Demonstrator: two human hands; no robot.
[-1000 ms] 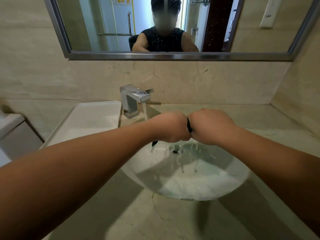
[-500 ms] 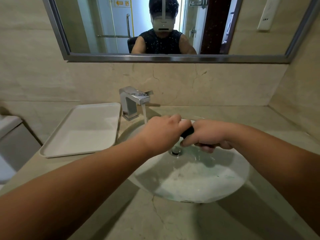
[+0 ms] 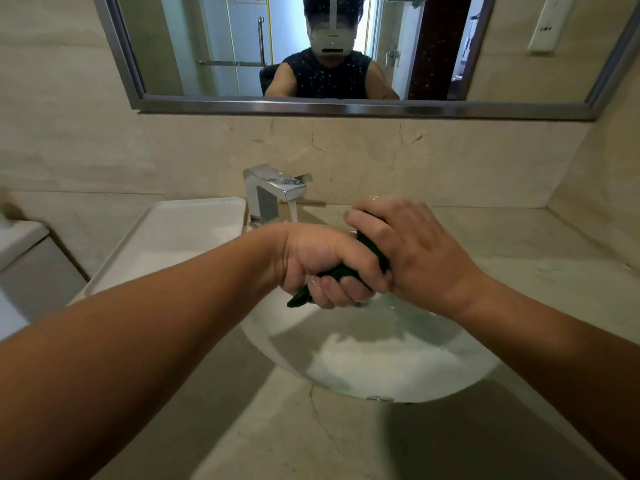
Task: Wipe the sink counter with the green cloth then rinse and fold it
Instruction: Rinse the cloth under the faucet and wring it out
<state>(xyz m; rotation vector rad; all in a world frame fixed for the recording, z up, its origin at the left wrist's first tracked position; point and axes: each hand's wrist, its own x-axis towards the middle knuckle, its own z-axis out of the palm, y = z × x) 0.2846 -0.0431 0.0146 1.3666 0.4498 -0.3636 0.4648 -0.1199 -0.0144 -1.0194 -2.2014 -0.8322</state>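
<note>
The green cloth [image 3: 337, 271] is twisted into a dark, tight rope over the white sink basin [image 3: 381, 368]. My left hand [image 3: 322, 265] grips its lower end, palm turned up, with a short tail of cloth sticking out at the lower left. My right hand [image 3: 412, 251] wraps the upper end, knuckles up. Both fists touch each other above the bowl. Most of the cloth is hidden inside the hands. Water runs from the chrome faucet [image 3: 273, 192] just behind my left hand.
A white rectangular tray [image 3: 180, 233] lies on the beige stone counter [image 3: 277, 434] left of the faucet. A mirror [image 3: 346, 50] hangs on the wall behind. The right wall closes in on the counter's right end [image 3: 588, 237].
My hands have turned against each other around the cloth: the left rolled palm-up, the right rose and rolled over the top. More green cloth shows between them now.
</note>
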